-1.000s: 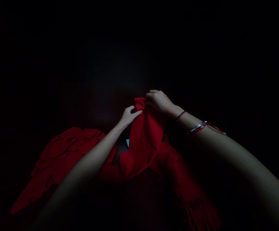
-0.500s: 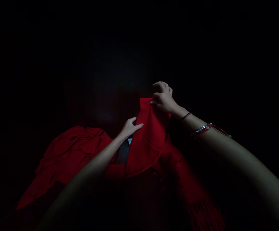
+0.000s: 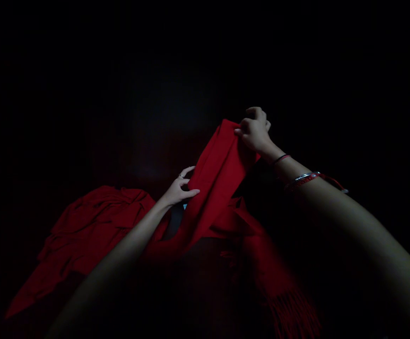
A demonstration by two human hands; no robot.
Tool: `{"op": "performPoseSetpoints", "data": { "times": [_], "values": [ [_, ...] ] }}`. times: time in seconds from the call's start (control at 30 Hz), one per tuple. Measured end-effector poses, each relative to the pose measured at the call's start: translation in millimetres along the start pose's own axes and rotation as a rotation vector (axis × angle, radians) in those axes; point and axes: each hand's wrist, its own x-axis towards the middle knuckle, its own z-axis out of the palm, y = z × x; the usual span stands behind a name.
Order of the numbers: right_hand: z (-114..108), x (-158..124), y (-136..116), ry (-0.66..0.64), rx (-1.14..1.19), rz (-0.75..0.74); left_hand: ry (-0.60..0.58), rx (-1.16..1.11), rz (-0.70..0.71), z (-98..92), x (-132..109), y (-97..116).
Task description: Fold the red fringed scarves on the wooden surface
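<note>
A long red scarf (image 3: 215,183) stretches up in the middle of a very dark scene. My right hand (image 3: 256,131) is closed on its raised upper end, pinching the fold. My left hand (image 3: 179,189), with a ring on one finger, grips the scarf's left edge lower down, thumb and fingers closed on the cloth. A fringed end of the scarf (image 3: 293,310) hangs at the lower right. Bracelets (image 3: 305,178) circle my right wrist.
The rest of the red cloth lies crumpled in a heap (image 3: 84,235) at the lower left on a dark surface. A small pale tag (image 3: 185,206) shows beside my left hand. Everything else is in darkness.
My right hand has lifted the scarf's end up and to the right, pulling the cloth taut. My left hand has slid down along the scarf's left edge.
</note>
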Motion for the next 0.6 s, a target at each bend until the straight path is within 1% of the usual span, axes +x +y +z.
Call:
{"op": "performPoseSetpoints", "data": {
  "times": [0.07,0.1,0.17,0.27,0.33,0.4,0.47,0.5,0.57,0.6],
  "values": [
    [-1.1,-3.0,16.1,0.046,0.008,0.064,-0.027,0.092,0.029,-3.2,-7.5,3.5],
    [-0.8,-4.3,20.8,0.059,0.01,0.073,-0.035,0.142,0.029,0.3,-11.5,5.9],
    [1.0,-6.6,21.8,0.055,0.009,0.056,-0.04,0.226,-0.011,16.9,-18.3,10.8],
    [2.6,-7.3,7.9,0.008,0.005,0.01,-0.03,0.28,-0.133,51.8,-20.3,16.4],
    [0.5,-4.7,-1.6,-0.018,0.002,-0.021,0.016,0.279,-0.227,69.3,-15.3,17.3],
    [-4.2,-0.8,-4.7,-0.037,-0.008,-0.048,0.092,0.275,-0.283,77.5,-8.2,14.2],
    [-10.1,2.1,0.3,-0.045,-0.01,-0.061,0.187,0.271,-0.285,77.1,-2.3,6.4],
    [-13.0,2.6,5.1,-0.041,-0.005,-0.063,0.228,0.263,-0.267,73.8,0.2,1.1],
    [-18.2,1.7,16.5,-0.022,0.018,-0.044,0.273,0.227,-0.201,60.3,6.7,-9.9],
    [-20.6,0.8,21.6,-0.011,0.031,-0.017,0.29,0.207,-0.166,49.1,12.0,-13.8]
  ]
}}
